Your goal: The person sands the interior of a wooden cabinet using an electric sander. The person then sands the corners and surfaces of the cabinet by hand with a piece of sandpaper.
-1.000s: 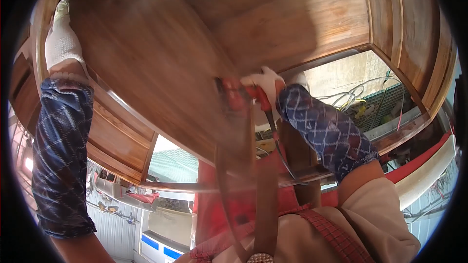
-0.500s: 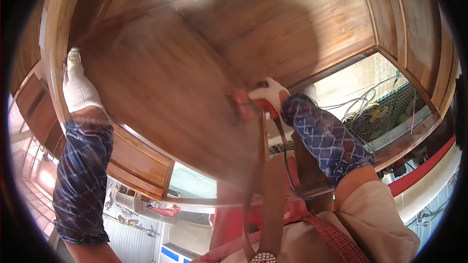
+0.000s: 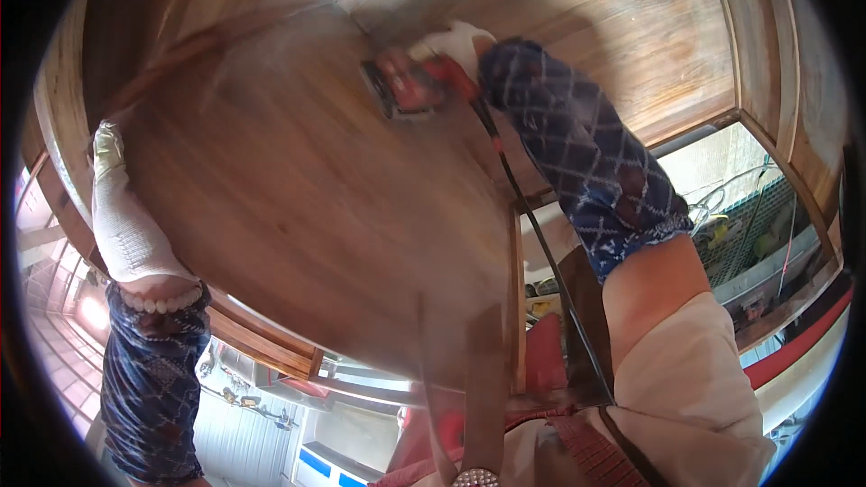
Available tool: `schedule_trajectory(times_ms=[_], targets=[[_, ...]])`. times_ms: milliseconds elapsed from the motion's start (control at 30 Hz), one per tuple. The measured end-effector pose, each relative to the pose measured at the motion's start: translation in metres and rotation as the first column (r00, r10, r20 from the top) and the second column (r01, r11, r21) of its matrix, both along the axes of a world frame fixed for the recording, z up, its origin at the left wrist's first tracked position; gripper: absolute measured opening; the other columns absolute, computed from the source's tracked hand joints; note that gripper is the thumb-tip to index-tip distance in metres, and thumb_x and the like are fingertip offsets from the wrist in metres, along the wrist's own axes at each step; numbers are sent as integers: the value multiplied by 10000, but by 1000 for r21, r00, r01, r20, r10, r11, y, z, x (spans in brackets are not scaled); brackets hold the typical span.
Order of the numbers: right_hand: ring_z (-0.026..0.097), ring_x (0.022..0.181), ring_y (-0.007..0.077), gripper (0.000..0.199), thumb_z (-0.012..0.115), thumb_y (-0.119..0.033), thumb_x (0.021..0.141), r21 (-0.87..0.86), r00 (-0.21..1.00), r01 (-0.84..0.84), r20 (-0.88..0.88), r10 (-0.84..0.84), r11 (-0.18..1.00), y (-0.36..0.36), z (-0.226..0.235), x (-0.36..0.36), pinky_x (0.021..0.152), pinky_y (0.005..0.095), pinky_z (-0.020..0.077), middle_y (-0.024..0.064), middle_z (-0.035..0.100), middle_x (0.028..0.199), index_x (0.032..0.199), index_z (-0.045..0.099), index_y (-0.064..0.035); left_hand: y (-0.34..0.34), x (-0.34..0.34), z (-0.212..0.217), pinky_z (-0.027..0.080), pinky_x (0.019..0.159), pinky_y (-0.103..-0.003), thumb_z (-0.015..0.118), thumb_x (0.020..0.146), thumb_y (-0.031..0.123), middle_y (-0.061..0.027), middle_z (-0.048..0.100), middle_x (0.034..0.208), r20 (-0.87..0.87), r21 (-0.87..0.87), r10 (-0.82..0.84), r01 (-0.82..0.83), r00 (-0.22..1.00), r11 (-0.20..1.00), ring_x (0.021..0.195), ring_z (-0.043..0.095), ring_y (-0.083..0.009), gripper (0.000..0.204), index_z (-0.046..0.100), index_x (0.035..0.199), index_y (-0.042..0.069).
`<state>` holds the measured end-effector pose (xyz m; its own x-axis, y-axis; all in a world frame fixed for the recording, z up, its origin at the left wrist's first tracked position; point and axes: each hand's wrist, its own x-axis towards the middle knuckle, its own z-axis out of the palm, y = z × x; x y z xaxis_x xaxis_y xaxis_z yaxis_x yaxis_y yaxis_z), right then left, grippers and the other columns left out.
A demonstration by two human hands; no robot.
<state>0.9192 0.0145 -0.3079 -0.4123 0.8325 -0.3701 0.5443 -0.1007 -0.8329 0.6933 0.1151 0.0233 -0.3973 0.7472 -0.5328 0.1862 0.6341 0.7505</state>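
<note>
My right hand (image 3: 457, 47), in a white glove, is closed around a red electric sander (image 3: 417, 88). The sander's flat pad lies on a broad brown wooden panel (image 3: 298, 180), close to the corner where a second panel (image 3: 577, 18) meets it. From the sander's rear a black cord (image 3: 532, 207) runs down toward my body. In its white glove, my left hand (image 3: 126, 207) grips the wooden edge (image 3: 77, 185) at the left; some of its fingers are hidden. Patterned blue sleeves cover both forearms.
Pale dust hangs over the panel. At the right, an opening in the woodwork shows cables and a green mesh crate (image 3: 753, 207). A wooden divider (image 3: 517, 298) borders another opening near my body. Shelving with blue parts (image 3: 316, 464) stands at lower left.
My right hand has pushed the sander up and to the left across the panel, toward the far corner. My left hand stays at the wooden edge, slightly lower in view.
</note>
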Motion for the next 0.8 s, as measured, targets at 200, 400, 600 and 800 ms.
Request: schedule_trajectory(times_ms=[200, 400, 600, 800], targets=[[633, 877, 195, 272, 701, -282, 846, -365, 869, 200, -361, -337, 909, 52, -33, -9, 841, 323, 482, 86, 680, 935, 1060, 717, -115, 3, -9, -2, 439, 995, -422, 503, 1000, 388, -132, 580, 1313, 112, -86, -54, 64, 992, 994, 1192, 541, -289, 480, 535, 1323, 35], [539, 1232, 304, 372, 656, -258, 838, -148, 965, -226, -170, 201, 963, -64, 2, 24, 1176, 449, 219, 40, 645, 1270, 1208, 665, -224, -1, -9, 2, 415, 1018, -451, 523, 930, 526, -137, 534, 1372, -103, -44, -106, 102, 989, 994, 1218, 518, -307, 625, 501, 1376, 89], [560, 1200, 273, 601, 683, -290, 823, -845, 900, 185, -59, -432, 501, -188, 24, 39, 1036, 392, 416, 211, 626, 1207, 1360, 533, -67, 0, -14, -5, 423, 1015, -389, 531, 988, 348, -119, 583, 1304, 10, 43, -51, 51, 999, 998, 1158, 545, -279, 466, 526, 1340, 43], [607, 1127, 247, 475, 714, -247, 828, -639, 923, 179, -155, -353, 748, -88, 26, 16, 961, 347, 479, 189, 640, 1180, 1238, 604, -35, -2, -18, -9, 410, 992, -305, 606, 972, 329, -83, 589, 1249, -257, 131, -180, 219, 950, 967, 1124, 534, -186, 469, 542, 1317, 17]])
